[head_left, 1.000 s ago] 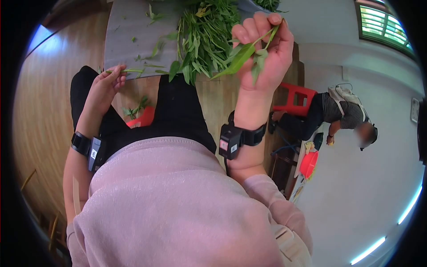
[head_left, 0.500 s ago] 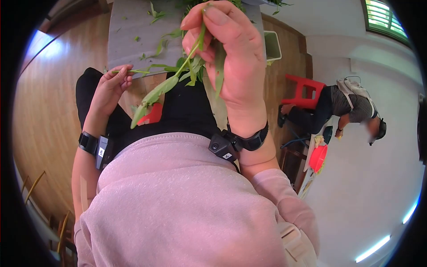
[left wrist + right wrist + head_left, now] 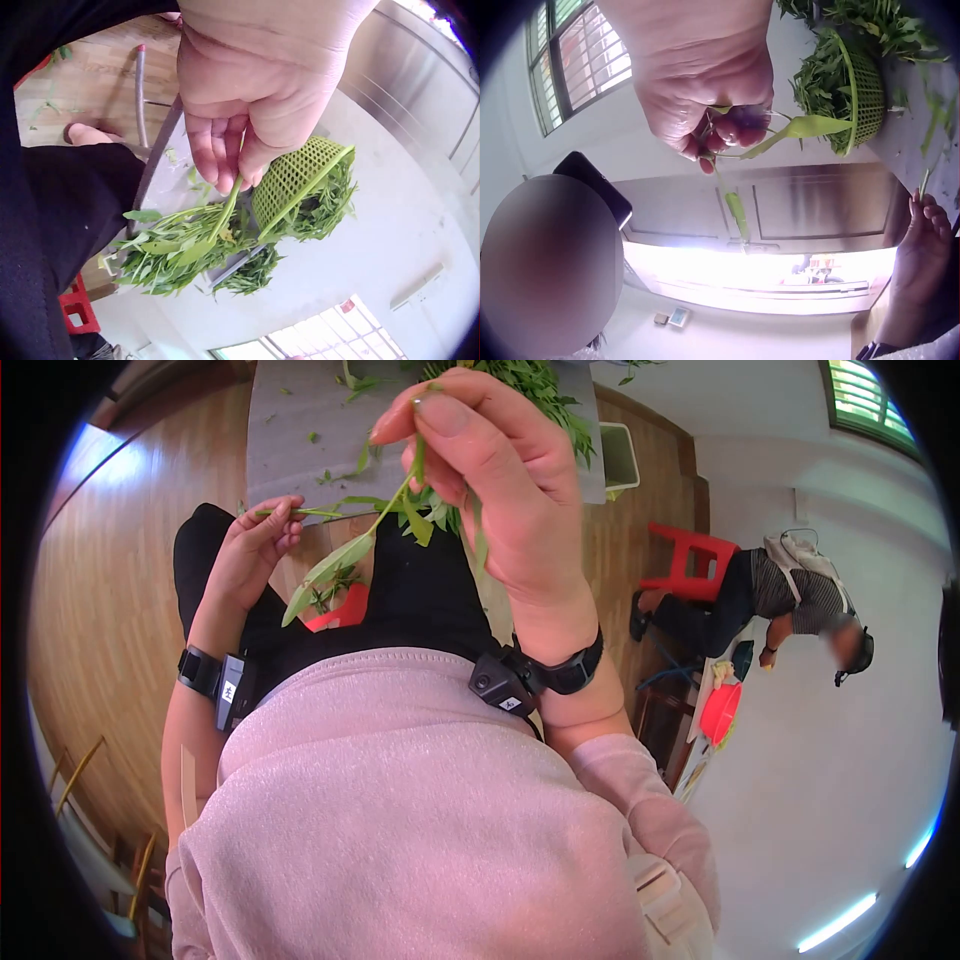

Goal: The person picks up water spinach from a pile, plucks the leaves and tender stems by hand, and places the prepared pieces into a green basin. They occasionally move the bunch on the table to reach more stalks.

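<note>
My right hand (image 3: 520, 500) is raised close to the head camera, thumb and forefinger pinching a leafy green sprig (image 3: 330, 565) that hangs down to the left. My left hand (image 3: 258, 555), lower and near the table's front edge, holds a green stem (image 3: 234, 199) between thumb and fingers. Beyond it lies a heap of long-leaved greens (image 3: 165, 262) on the grey table (image 3: 290, 450), partly hidden behind the right hand in the head view. A green mesh basket (image 3: 300, 172) of leaves stands by the heap.
Loose leaf scraps (image 3: 345, 475) lie on the table. Between my legs is a red container (image 3: 350, 608) with greens. A pale bin (image 3: 621, 455) stands beyond the table's right side. Farther right, another person (image 3: 800, 585) is beside a red stool (image 3: 690, 560) and a red basin (image 3: 720, 712).
My right hand has swung left and nearer the camera, carrying the sprig from the right side over the heap, then shifted slightly further left. The left hand has barely moved, still holding its stem.
</note>
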The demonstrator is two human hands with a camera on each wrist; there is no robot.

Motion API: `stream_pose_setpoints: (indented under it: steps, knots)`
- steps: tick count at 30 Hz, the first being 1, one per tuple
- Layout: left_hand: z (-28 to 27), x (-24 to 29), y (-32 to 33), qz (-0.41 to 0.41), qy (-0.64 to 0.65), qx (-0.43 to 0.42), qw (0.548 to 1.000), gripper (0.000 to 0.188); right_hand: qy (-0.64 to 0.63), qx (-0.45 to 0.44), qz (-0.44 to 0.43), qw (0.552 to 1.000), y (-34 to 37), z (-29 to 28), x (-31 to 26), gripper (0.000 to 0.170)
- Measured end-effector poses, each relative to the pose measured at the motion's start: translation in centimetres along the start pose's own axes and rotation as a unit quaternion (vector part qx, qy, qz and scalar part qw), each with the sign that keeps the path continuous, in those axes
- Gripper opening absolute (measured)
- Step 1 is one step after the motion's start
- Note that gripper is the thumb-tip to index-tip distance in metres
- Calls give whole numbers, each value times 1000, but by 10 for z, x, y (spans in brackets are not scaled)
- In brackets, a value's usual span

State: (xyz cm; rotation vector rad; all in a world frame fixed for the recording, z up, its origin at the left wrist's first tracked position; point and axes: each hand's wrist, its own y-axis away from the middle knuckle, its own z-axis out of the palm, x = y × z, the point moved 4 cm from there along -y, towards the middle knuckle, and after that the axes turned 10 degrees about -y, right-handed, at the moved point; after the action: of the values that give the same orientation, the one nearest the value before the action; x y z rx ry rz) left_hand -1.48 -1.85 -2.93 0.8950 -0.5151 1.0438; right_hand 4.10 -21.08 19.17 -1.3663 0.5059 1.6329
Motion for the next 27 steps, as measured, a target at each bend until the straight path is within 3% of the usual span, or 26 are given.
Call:
stream_pose_setpoints:
  steps: [5, 8, 27]
  knots:
    - [5, 4, 4, 4, -13, 9, 1000, 21, 66, -23, -28, 997, 3, 15, -11, 15]
    - [6, 6, 3, 4, -17, 16, 1000, 21, 165, -83, -128, 974, 3, 27, -19, 10]
    - [-12, -8, -10, 50, 40, -14, 998, 18, 191, -86, -166, 964, 9, 62, -26, 7]
